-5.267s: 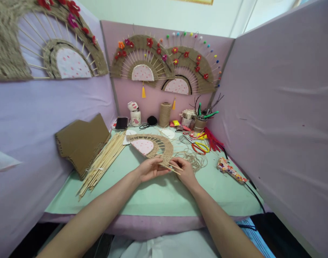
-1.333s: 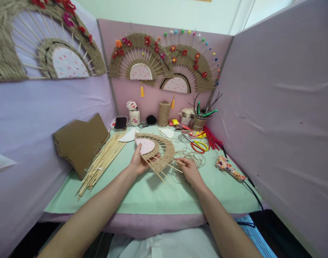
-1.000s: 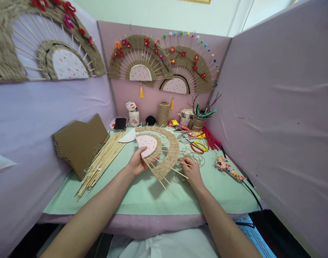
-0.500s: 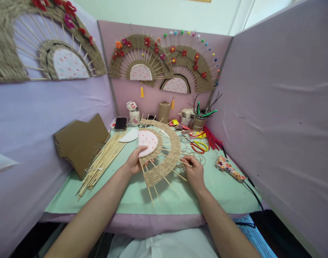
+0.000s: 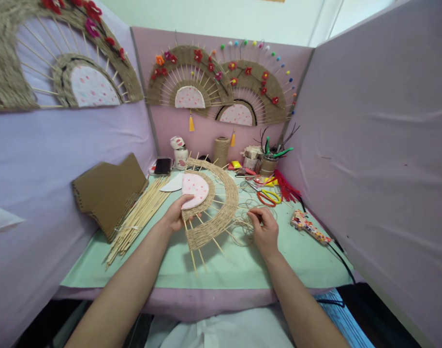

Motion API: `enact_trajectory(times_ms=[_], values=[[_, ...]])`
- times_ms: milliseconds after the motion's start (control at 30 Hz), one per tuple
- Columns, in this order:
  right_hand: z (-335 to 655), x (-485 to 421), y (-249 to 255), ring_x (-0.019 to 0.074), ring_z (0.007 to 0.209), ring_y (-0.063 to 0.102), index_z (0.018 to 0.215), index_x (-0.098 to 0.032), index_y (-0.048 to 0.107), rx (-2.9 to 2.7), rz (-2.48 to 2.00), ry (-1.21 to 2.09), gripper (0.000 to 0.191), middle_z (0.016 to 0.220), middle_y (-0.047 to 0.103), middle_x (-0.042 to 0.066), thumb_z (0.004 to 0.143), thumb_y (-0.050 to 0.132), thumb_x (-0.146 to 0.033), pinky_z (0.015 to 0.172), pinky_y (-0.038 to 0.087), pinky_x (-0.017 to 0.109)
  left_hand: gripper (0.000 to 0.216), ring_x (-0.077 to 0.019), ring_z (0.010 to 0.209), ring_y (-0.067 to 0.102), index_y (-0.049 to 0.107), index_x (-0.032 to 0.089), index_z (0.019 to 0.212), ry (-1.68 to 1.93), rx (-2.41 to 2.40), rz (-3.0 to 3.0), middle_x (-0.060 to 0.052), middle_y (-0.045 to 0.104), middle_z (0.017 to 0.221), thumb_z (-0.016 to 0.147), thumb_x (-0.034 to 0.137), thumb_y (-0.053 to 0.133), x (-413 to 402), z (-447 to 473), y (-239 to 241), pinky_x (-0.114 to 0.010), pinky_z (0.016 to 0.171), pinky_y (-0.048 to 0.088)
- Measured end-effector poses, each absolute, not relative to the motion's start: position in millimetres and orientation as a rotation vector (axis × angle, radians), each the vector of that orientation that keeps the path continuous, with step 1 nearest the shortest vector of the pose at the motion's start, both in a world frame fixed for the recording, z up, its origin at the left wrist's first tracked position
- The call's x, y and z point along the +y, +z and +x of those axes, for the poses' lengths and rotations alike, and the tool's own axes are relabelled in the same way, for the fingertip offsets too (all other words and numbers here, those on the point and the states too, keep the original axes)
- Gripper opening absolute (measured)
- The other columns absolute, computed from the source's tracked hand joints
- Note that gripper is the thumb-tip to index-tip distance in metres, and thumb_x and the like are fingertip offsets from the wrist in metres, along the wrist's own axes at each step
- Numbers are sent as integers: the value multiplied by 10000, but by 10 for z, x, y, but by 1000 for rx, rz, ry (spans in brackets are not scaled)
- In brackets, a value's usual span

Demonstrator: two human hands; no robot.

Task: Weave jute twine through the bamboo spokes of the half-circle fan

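Observation:
A half-round woven fan [image 5: 226, 193] of twine on thin wooden sticks is tilted above the table. My left hand [image 5: 176, 212] is closed on its straight edge, thumb on the pink dotted centre panel [image 5: 195, 189] and fingers behind the weave. Stick ends poke out past the outer band. To the right of the fan, my right hand [image 5: 265, 229] is closed in a pinch on the twine, thumb against forefinger, apart from the band. Loose loops of twine [image 5: 243, 237] lie between the fan and this hand.
Bundled sticks [image 5: 137, 220] and brown cardboard [image 5: 110, 195] lie left. Scissors [image 5: 268, 197] and a patterned glue gun [image 5: 310, 227] with a cord are right. A twine spool [image 5: 221, 151], a jar [image 5: 181, 157] and a tool pot [image 5: 268, 165] stand behind. Finished fans [image 5: 192, 63] hang on the partition.
The fan has shifted slightly left and up with my left hand. My right hand has drawn away from the fan's outer edge, leaving a wider gap.

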State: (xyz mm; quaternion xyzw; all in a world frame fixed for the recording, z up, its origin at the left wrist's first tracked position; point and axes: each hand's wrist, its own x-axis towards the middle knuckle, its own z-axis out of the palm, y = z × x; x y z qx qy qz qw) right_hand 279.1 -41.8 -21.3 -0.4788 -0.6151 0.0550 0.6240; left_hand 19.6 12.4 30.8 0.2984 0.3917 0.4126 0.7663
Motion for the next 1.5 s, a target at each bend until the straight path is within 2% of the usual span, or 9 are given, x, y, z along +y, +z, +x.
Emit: enact_trajectory(times_ms=[133,333,467,733,967,1200,1367,1500], values=[[2825,-402,-207,161,718,523,770,-201,602,-1415,-1130,134,114,734,580,15,828,556,-289,668,414,293,432,-179,450,623,491,33,1212,849,881,701,-135,701,741,826,227,480,142,119,327,-175,266,379],[2838,-377,-227,162,715,537,750,-200,609,-1429,-1148,359,133,735,591,13,808,565,-311,675,423,292,429,-181,420,611,479,22,1220,821,844,684,-117,685,659,841,218,439,156,36,326,-175,255,369],[2810,-392,-221,157,675,539,744,-197,614,-1401,-1146,461,151,716,602,9,792,579,-337,645,432,284,438,-179,429,614,467,23,1236,799,763,676,-130,691,687,850,223,423,144,51,306,-174,259,372],[2772,-402,-254,145,628,532,700,-180,631,-1348,-1161,481,191,689,613,16,772,596,-354,608,427,271,449,-198,455,632,469,14,1239,722,696,707,-144,697,711,857,247,429,121,96,245,-186,271,394],[2789,-406,-267,118,555,443,655,-179,579,-1300,-1198,432,249,586,512,-22,754,616,-404,538,377,246,480,-207,454,636,452,14,1265,732,727,696,-155,707,746,854,261,446,155,43,242,-200,274,406],[2798,-402,-285,115,524,408,650,-190,556,-1337,-1203,434,254,545,454,-41,762,612,-411,513,351,242,437,-201,420,617,501,8,1210,752,779,746,-143,693,669,861,258,416,116,53,291,-189,248,366],[2798,-406,-248,149,623,504,755,-199,591,-1445,-1187,373,191,674,568,3,828,533,-366,592,407,269,424,-201,420,616,520,31,1203,724,787,784,-145,694,662,853,254,437,139,22,304,-189,248,365],[2812,-388,-232,174,745,544,816,-204,604,-1493,-1151,249,158,773,594,29,848,504,-322,698,432,309,404,-204,422,619,536,37,1184,693,812,794,-138,687,632,854,252,447,187,-15,371,-186,249,371]])
